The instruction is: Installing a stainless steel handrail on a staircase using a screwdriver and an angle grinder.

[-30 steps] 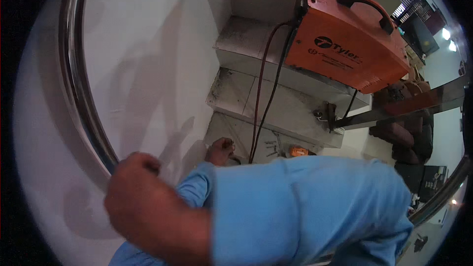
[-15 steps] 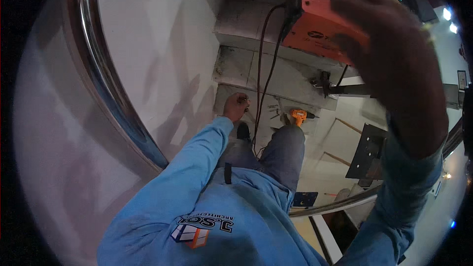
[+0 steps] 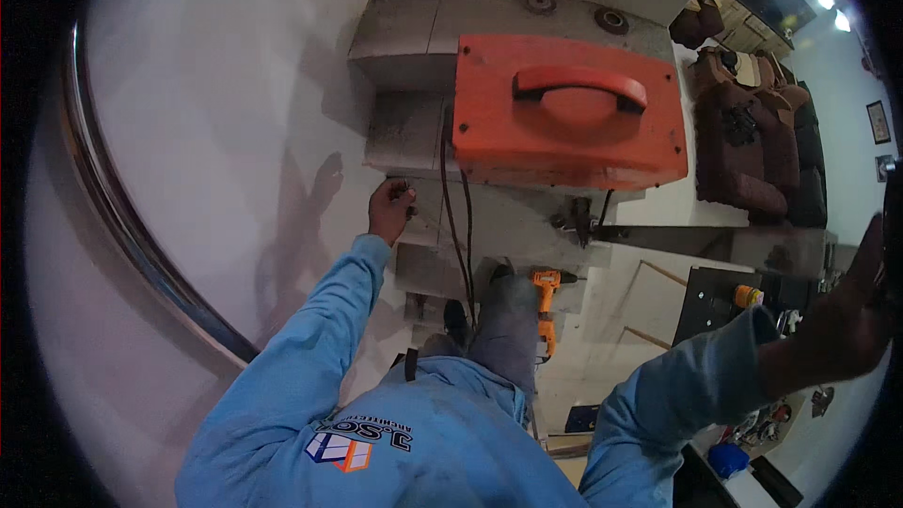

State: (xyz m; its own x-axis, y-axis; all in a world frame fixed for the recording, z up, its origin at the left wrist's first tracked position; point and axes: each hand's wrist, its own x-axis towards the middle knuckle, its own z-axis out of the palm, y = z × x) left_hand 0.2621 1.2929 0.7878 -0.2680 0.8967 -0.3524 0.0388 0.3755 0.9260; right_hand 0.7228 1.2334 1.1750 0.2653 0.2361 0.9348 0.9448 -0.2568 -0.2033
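My left hand point(image 3: 388, 211) is out over the stair steps near the white wall, its fingers pinched together. Something tiny shows at the fingertips, too small to name. Off at the far right rim is my right hand point(image 3: 832, 329), raised beside a dark shape cut off by the picture's edge; its fingers are mostly in shadow. An orange-red metal box machine point(image 3: 569, 146) with a top handle point(image 3: 581, 85) stands on the steps ahead, with dark cables point(image 3: 451, 212) running down from it past my legs. Near my knee lies an orange cordless drill point(image 3: 546, 290).
A metal handrail point(image 3: 141, 240) curves along the left wall. Two round discs point(image 3: 611, 21) lie on a higher step. A dark metal beam point(image 3: 668, 240) juts rightward from a clamp-like piece point(image 3: 578, 218). Brown armchairs point(image 3: 743, 150) and a black panel point(image 3: 710, 296) are at the right.
My right hand has swung from in front of the red machine to the right rim. The view has shifted, bringing the whole machine into sight. My left hand stays pinched.
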